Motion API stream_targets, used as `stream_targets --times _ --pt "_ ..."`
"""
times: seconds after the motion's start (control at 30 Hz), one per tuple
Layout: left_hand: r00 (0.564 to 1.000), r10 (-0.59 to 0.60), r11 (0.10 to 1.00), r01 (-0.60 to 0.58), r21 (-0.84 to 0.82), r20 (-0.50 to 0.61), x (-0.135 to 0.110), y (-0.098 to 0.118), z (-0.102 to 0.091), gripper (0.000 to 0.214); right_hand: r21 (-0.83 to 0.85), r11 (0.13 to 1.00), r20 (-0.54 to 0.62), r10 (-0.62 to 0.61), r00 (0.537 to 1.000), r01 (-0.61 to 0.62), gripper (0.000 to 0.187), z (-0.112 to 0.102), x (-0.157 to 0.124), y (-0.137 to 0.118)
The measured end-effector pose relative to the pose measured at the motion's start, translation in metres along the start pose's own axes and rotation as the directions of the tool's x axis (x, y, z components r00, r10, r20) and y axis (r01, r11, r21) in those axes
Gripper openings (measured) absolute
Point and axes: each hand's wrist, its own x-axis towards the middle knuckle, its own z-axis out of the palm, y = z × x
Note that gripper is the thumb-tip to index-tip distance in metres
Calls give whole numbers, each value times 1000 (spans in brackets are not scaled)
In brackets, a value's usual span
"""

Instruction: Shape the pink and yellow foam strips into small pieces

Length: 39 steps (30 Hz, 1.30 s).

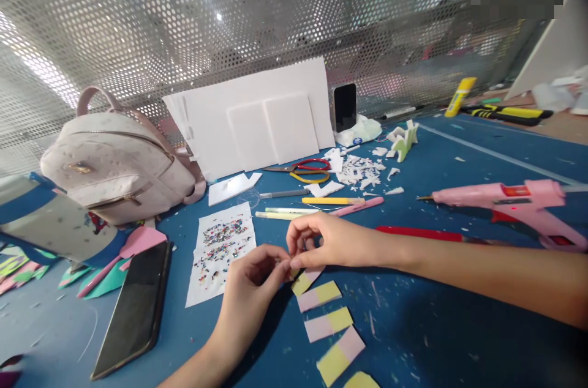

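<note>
My left hand (252, 283) and my right hand (324, 242) meet over the blue table, thumbs and fingertips pinched together. Whatever sits between the fingertips is too small and hidden to make out. Just under them lies a pink-and-yellow strip (307, 281), partly covered by the fingers. Below it more two-tone strips (320, 297) form a loose column towards me, among them a tilted strip (340, 356). Left of my left hand is a white paper sheet (195, 285) scattered with small multicoloured bits (225, 235). Several pens (333, 201) lie beyond my right hand.
A pink glue gun (505, 198) rests at right, near a red tool (418, 234). Behind are scissors (312, 171), white scraps (362, 171), white boards (248, 131) and an upright phone (345, 108). At left are a backpack (114, 161) and a dark phone (135, 308).
</note>
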Motion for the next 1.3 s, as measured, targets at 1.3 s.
stream_targets --times 1.3 --pt "999 24 1000 -24 10 -25 0 -5 -1 12 -187 981 -123 -78 989 54 8 -2 -3 -7"
